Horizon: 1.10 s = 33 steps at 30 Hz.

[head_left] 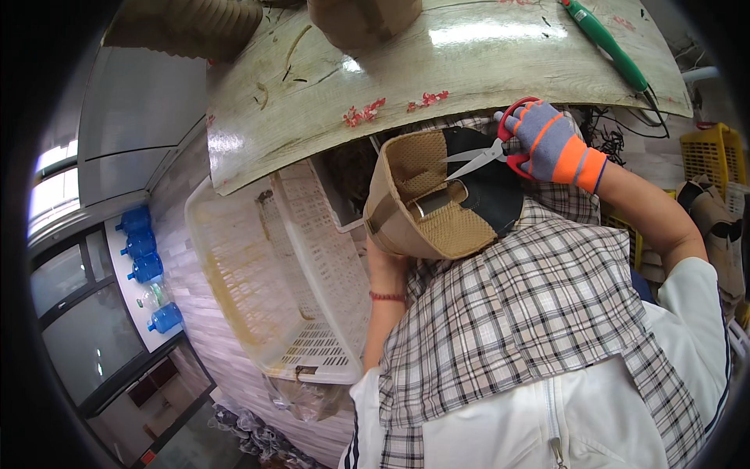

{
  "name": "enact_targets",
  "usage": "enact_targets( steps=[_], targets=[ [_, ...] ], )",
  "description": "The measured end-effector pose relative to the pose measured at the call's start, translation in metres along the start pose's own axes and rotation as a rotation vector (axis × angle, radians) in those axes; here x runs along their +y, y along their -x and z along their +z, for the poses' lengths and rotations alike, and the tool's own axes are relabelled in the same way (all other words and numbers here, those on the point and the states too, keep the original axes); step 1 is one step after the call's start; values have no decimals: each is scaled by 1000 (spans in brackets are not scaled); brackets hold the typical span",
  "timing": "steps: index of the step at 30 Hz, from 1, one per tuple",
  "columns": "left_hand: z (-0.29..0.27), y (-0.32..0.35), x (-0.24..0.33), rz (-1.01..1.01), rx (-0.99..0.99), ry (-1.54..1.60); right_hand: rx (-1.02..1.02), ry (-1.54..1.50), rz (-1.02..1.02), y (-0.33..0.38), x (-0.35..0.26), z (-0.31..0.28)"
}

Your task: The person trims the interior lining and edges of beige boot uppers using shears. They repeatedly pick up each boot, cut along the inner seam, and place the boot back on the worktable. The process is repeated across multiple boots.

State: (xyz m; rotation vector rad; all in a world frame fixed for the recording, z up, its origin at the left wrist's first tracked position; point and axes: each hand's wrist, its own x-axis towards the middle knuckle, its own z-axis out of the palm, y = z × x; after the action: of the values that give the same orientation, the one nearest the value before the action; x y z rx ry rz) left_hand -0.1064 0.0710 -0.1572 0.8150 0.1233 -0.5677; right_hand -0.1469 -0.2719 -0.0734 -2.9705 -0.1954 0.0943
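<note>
A curved piece of tan padded mesh fabric with a black section (398, 207) stands tilted over my lap, its open side facing up. From underneath, my left hand (388, 264) holds it; most of the fingers are hidden behind the fabric. My right hand (547, 141), in a grey and orange glove, is closed round the red handles of a pair of scissors (486, 159). The scissor blades are spread apart and point left, over the black part and into the hollow of the piece. Whether they touch the fabric I cannot tell.
Ahead is a wood-grain table (312, 141) with a tan piece (363, 23), a ribbed tan object (187, 27) and a green corded tool (609, 47). A white plastic crate (273, 367) stands left. Yellow crates (715, 156) stand right; blue water bottles (141, 246) line the far left.
</note>
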Motion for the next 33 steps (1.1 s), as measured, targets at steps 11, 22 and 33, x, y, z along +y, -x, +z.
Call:
enact_targets(
  steps=[11, 22, 33],
  targets=[
    [57, -34, -4, -26, 219, 1, -2, -44, -71, -11, -1, 22],
    [53, -35, -13, 121, 61, -103, 152, -158, -66, -7, 8, 12],
    [25, -44, -21, 1, 63, -1, 140, -108, -266, -55, -27, 5]
  ],
)
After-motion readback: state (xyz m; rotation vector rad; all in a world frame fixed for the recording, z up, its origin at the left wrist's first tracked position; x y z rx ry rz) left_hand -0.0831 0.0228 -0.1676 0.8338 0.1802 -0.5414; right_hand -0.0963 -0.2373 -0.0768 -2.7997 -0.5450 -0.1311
